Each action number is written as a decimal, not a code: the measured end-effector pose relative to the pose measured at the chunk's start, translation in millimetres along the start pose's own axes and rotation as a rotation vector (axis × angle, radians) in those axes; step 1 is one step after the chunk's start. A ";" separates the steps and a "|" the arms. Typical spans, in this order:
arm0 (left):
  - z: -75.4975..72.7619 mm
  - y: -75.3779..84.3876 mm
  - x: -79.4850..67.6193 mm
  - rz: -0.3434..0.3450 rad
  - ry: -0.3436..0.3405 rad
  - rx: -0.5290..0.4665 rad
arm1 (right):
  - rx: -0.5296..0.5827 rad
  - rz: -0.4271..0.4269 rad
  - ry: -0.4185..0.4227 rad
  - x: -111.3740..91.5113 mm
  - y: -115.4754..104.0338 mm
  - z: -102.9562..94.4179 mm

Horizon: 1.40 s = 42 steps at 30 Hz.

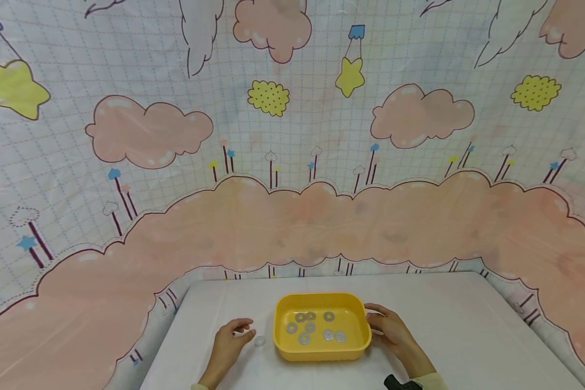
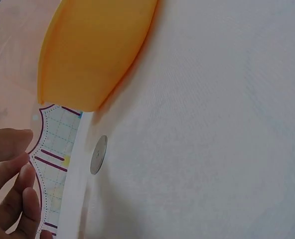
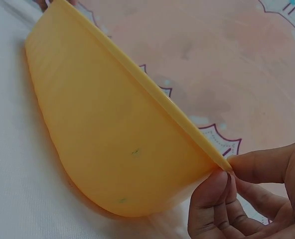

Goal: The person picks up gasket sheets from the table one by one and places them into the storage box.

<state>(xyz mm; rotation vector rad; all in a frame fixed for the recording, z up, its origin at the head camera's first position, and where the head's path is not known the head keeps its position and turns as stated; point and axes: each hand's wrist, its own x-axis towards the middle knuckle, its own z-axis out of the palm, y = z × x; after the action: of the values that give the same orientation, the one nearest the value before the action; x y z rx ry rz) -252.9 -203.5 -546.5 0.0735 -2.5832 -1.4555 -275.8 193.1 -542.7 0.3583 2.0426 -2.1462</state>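
A yellow plastic tray (image 1: 322, 356) rests on the white table, with several flat grey washers (image 1: 310, 327) scattered over its floor. Its right rim is pinched between the thumb and fingers of my right hand (image 1: 391, 331), and the right wrist view shows that grip on the tray's edge (image 3: 132, 124) closely. One more washer (image 1: 259, 340) is outside the tray, by its left side. Just left of this washer is my left hand (image 1: 229, 344), fingers loosely bent and holding nothing. In the left wrist view the loose washer (image 2: 98, 155) appears apart from the fingertips (image 2: 25, 137).
A white cloth covers the table (image 1: 214, 303) around the tray. Behind it hangs a patterned backdrop (image 1: 322, 227) with clouds and stars. A black device (image 1: 401, 383) sits at my right wrist, near the bottom edge.
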 end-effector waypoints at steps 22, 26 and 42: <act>11.7 -25.2 6.8 0.010 -0.089 0.118 | 0.014 -0.012 0.014 4.0 0.5 2.0; 12.9 -26.1 7.5 0.016 -0.082 0.150 | 0.015 -0.009 0.003 3.0 0.1 1.4; 18.0 -29.3 8.0 0.101 -0.085 0.256 | 0.016 -0.017 0.001 3.1 1.3 1.3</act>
<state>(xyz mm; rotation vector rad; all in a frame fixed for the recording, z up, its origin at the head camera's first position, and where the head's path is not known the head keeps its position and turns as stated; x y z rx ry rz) -265.2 -204.6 -579.5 -0.0864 -2.7838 -1.1119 -278.4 191.8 -544.8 0.3450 2.0370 -2.1740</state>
